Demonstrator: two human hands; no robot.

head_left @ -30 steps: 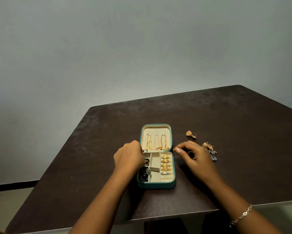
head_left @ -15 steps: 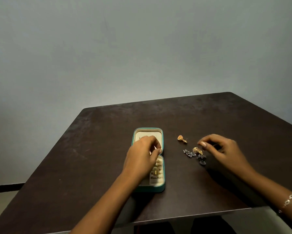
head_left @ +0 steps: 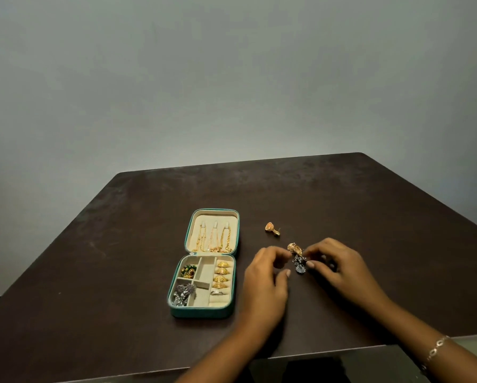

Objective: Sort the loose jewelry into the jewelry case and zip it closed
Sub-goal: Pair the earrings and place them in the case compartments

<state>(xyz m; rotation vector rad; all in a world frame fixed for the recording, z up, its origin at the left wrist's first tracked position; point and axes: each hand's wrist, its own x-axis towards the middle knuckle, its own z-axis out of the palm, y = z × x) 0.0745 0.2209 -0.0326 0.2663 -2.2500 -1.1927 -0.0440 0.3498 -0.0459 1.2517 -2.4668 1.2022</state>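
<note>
Dark bench [head_left: 115,244] carries everything. The jewelry case [head_left: 201,313] lies open flat, left of your hands, with chains [head_left: 214,239] in the lid and rings [head_left: 222,275] in the tray. Your left hand [head_left: 263,280] is loosely curled, thumb and forefinger narrowly apart, gripping nothing. Your right hand [head_left: 341,269] has its fingertips [head_left: 310,264] on the loose jewelry cluster [head_left: 299,261] — pinched or not, cannot tell. A lone gold earring [head_left: 272,228] lies just beyond.

Both forearms are bare. Behind the right hand [head_left: 339,269], on its wrist, sits a thin pale-metal chain bracelet of open oval links [head_left: 436,348]. The fingers [head_left: 283,275] of the left hand [head_left: 265,283], beside the right hand, show short pale nails.
</note>
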